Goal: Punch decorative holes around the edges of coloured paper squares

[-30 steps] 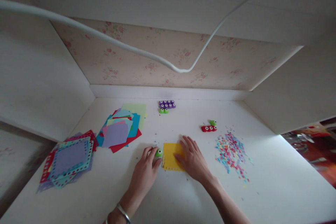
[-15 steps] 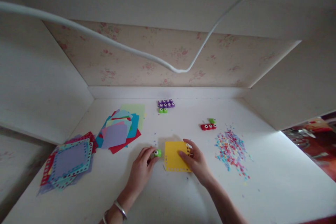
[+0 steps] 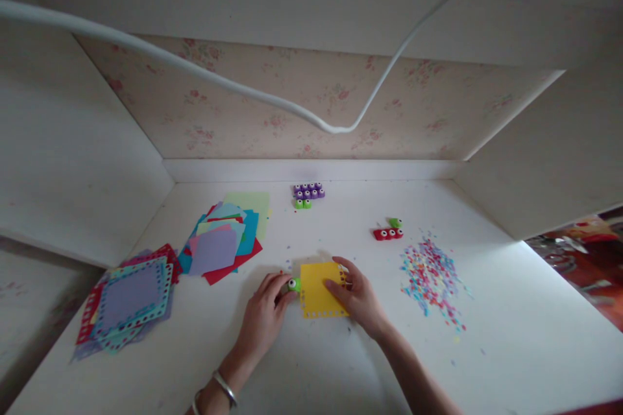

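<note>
Between its thumb and fingers, my left hand grips a small green craft paper punch with a white round top. Against the punch's right side lies the left edge of a yellow paper square. Punched holes run along the paper's bottom edge, its right edge and the lower part of its left edge. My right hand pinches the paper at the right, thumb on top and fingers at the far edge. Whether the paper's edge sits inside the punch's slot, I cannot tell.
Punched, holed papers lie stacked at far left, beside a pile of plain coloured papers. Purple punches and two green ones stand at the back. Red punches and a green one are right, near scattered confetti.
My right hand has moved the yellow paper a little left, closing the gap to the green punch. My left hand has stayed almost in place.
</note>
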Demonstrator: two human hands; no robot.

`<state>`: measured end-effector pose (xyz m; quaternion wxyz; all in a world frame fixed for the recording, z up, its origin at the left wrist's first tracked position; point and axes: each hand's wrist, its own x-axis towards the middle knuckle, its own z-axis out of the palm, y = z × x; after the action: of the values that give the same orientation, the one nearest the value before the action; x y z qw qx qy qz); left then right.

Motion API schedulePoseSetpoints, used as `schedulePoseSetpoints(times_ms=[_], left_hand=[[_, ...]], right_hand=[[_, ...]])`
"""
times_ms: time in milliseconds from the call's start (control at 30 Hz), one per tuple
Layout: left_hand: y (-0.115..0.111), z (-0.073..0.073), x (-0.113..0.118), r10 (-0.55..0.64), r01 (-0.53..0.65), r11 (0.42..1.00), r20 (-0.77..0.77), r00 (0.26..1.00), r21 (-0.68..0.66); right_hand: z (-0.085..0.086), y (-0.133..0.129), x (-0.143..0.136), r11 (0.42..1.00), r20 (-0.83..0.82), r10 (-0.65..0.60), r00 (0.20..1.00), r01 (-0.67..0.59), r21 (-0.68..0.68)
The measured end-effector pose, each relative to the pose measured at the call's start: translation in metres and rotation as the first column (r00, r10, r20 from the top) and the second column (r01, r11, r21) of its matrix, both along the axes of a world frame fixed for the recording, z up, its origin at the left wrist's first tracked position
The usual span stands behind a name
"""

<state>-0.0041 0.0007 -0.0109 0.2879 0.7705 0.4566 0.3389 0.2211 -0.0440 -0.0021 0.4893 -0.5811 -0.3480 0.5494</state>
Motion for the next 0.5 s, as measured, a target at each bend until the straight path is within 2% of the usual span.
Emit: schedulePoseSetpoints(times_ms=[300,500], left_hand=[[0.0007,-0.0021,-0.0001,-0.008,0.008,1.000,0.020,1.000,-0.014],[0.0010,-0.0033,-0.0008,-0.040,0.040,0.999,0.004,0.999,-0.024]], right_hand=[[-0.0023,-0.0010,-0.0003,1.000,0.009,-0.020,1.000,0.020,-0.024],[0.0031,0.0011,-0.0009,0.999,0.043,-0.011,0.999,0.013,-0.034]])
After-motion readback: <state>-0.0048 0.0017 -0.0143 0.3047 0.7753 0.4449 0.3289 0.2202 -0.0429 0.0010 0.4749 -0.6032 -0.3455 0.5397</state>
